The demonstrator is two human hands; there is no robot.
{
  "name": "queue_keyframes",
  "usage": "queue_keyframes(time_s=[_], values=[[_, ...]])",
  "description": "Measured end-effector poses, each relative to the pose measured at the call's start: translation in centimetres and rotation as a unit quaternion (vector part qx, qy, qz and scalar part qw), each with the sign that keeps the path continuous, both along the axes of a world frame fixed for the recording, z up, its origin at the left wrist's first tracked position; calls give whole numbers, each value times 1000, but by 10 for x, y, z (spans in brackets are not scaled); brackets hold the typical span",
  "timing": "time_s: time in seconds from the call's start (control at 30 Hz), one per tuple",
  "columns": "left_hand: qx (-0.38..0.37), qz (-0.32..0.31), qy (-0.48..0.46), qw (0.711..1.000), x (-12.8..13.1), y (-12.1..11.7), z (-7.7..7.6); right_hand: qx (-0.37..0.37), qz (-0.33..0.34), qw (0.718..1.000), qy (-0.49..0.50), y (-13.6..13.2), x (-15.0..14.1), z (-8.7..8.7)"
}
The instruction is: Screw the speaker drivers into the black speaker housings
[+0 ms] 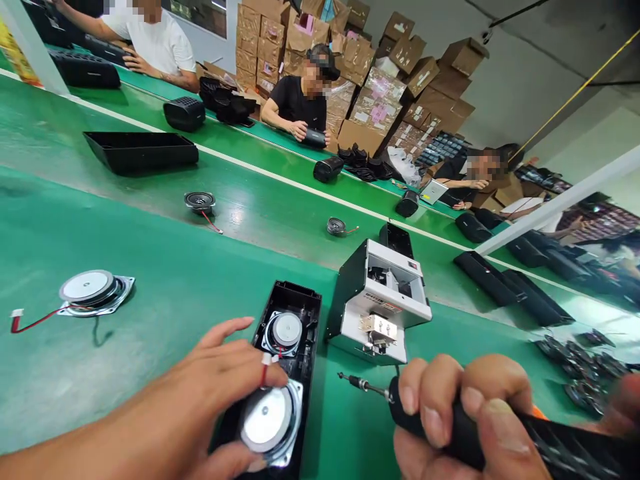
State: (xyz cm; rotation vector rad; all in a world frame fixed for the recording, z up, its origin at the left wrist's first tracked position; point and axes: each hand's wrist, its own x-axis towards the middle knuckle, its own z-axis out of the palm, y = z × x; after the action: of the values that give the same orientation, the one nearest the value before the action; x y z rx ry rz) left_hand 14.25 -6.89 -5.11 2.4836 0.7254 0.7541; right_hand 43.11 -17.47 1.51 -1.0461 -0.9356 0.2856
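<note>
My left hand (220,387) spans the near speaker driver (267,417), thumb at its lower edge and fingers at its upper edge. The driver sits in a long black speaker housing (314,353), whose near end is partly hidden by my hand. Farther up the same housing lies a second speaker driver (287,328). A white connector on red wire (267,360) shows by my left fingers. In my right hand (465,407) is a black electric screwdriver (445,427), fingers wrapped round its body. The bit points left toward the housing, apart from it.
Behind the housing stands a white and black screw feeder machine (380,300). A loose speaker driver (93,290) with wire lies at left. Two more speakers, one a small driver (200,202), and a black housing (143,152) rest on the green bench. Several people work across it.
</note>
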Motion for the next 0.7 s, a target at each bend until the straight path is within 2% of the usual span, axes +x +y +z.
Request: queue_keyframes(time_s=[0.1,0.23,0.4,0.53,0.7], values=[[-38,-54,16,998,28,1,13,5,63,998,-15,1,2,-4],[-57,-49,35,997,39,8,7,65,109,992,-26,19,-20,-13],[-91,-48,34,994,40,7,-8,70,99,993,3,42,-53,-30],[-121,-41,26,991,43,8,-7,53,75,995,34,51,-69,-40],[-90,-45,14,995,41,9,-8,24,57,998,31,54,-75,-45]])
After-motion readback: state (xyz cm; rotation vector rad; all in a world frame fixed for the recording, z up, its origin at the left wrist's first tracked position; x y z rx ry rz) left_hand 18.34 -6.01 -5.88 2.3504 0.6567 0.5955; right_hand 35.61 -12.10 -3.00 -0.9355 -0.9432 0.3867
